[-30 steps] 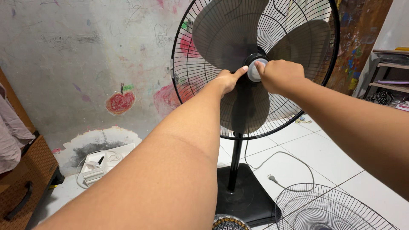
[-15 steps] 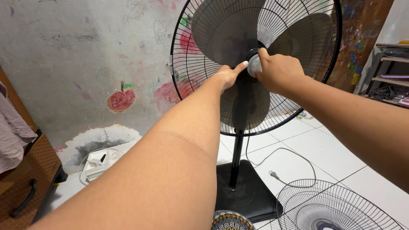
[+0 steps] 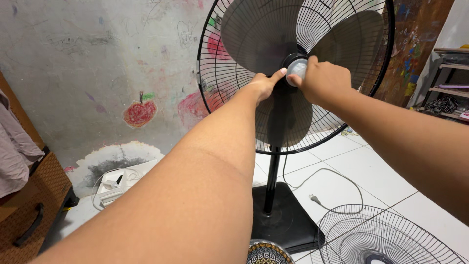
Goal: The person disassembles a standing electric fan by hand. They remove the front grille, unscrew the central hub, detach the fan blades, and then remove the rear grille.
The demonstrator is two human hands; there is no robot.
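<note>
Scribbled wall behind, upright fan is facing us; right hand is gripping hub cap, left hand at nine o'clock, fingers pressing blade

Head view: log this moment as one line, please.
right hand: grip on hub cap | left hand: pressed on fan blade | front grille: off, on floor | plug: unplugged

The fan's open front is free; rear grille blocks behind blades.
</note>
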